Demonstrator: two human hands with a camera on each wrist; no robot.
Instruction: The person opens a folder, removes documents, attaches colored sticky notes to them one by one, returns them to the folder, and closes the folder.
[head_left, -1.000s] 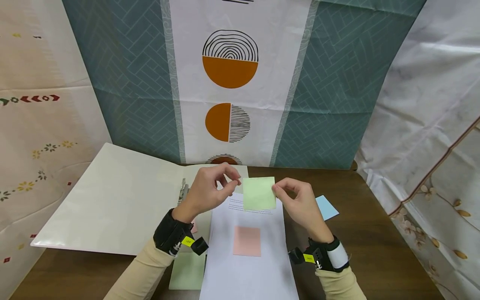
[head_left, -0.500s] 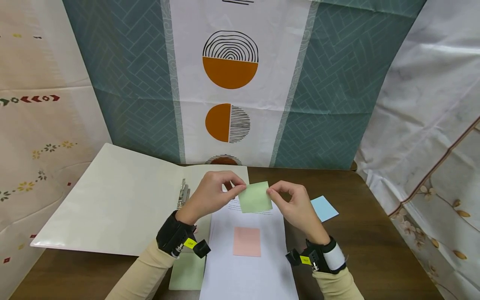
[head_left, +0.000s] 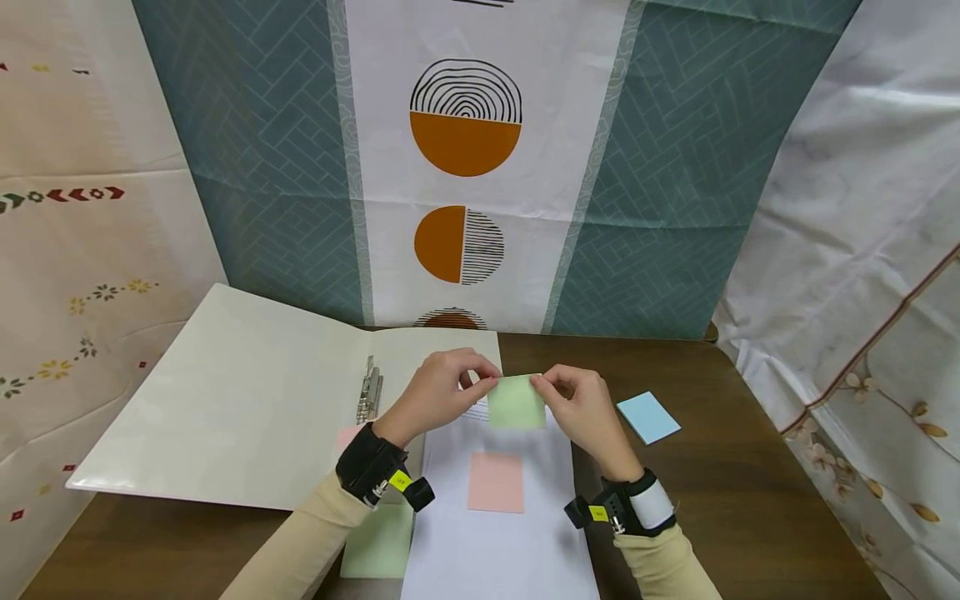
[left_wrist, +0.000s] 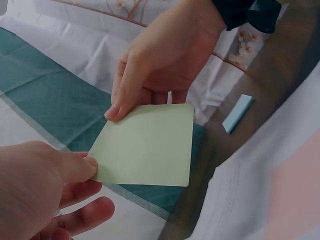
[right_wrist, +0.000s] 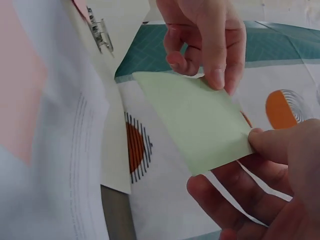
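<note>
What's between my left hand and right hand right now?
A pale green square paper note, pinched by the left hand and right hand; the head view shows it.

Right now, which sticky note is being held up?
The pale green sticky note pinched between left grip and right grip; the green one left of the paper, the pink one on it, and the blue one lie unheld.

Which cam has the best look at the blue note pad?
Head: the blue note pad lies on the table with its top face unobstructed, beside the right hand. Left wrist shows it foreshortened to a narrow strip; right wrist doesn't show it.
</note>
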